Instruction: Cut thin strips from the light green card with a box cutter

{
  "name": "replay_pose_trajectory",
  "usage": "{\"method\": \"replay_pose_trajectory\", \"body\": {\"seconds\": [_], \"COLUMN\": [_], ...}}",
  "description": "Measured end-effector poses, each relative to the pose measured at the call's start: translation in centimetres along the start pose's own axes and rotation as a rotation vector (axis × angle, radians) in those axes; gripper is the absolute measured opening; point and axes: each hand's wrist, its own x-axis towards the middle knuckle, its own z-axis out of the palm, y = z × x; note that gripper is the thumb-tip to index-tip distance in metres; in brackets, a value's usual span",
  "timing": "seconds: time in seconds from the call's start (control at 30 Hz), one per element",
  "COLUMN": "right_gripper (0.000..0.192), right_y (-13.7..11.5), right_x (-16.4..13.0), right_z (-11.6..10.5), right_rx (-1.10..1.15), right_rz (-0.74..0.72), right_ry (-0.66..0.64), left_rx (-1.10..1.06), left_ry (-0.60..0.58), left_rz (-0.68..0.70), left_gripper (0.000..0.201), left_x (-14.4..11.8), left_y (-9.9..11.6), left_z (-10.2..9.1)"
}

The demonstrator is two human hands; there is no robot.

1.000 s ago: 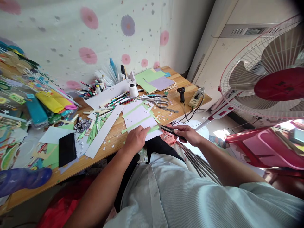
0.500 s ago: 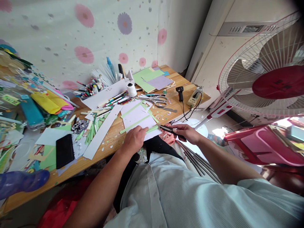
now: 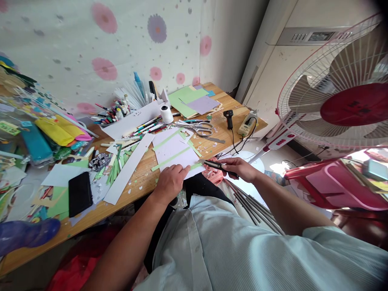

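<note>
A pale lilac-white sheet of paper (image 3: 168,150), with light green paper strips (image 3: 176,157) lying across it, rests at the table's front edge. My left hand (image 3: 170,180) lies over the near edge of the sheet with its fingers curled. Its foremost fingertip presses the nearest green strip (image 3: 195,166). My right hand (image 3: 241,167) is closed around a black utility knife (image 3: 216,164), whose blade points left. The blade's tip is at the right end of that strip; I cannot tell whether it touches it.
Scissors (image 3: 201,128), a loose blade (image 3: 214,140) and a thread spool (image 3: 166,114) lie behind the sheet. A long white strip (image 3: 130,169), green scraps and a phone (image 3: 80,195) are to the left. A glue gun (image 3: 229,118), power strip (image 3: 247,123) and fan (image 3: 348,93) stand right.
The view has shifted slightly, so the table appears a little farther left. Both hands keep nearly the same pose, with the knife still at the strip's right end.
</note>
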Motion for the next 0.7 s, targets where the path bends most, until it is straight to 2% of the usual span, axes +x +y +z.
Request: {"method": "replay_pose_trajectory", "body": {"seconds": [0.27,0.5,0.7], "right_gripper": [0.061,0.065,0.062], "right_y": [-0.3,0.0,0.3], "right_x": [0.3,0.7,1.4], "right_z": [-0.3,-1.0,-2.0], "right_rx": [-0.047,-0.054,-0.053], "right_rz": [0.007,0.043,0.080], "right_ry": [-0.034,-0.039,-0.117], "left_rx": [0.029,-0.081,-0.074], "left_ry": [-0.020,0.012,-0.001], "left_rz": [-0.013,-0.099,-0.120], "left_gripper": [0.049,0.042,0.040], "left_x": [-0.1,0.9,1.3], "left_y": [-0.1,-0.6,-0.7], "left_z": [0.0,-0.2,0.6]}}
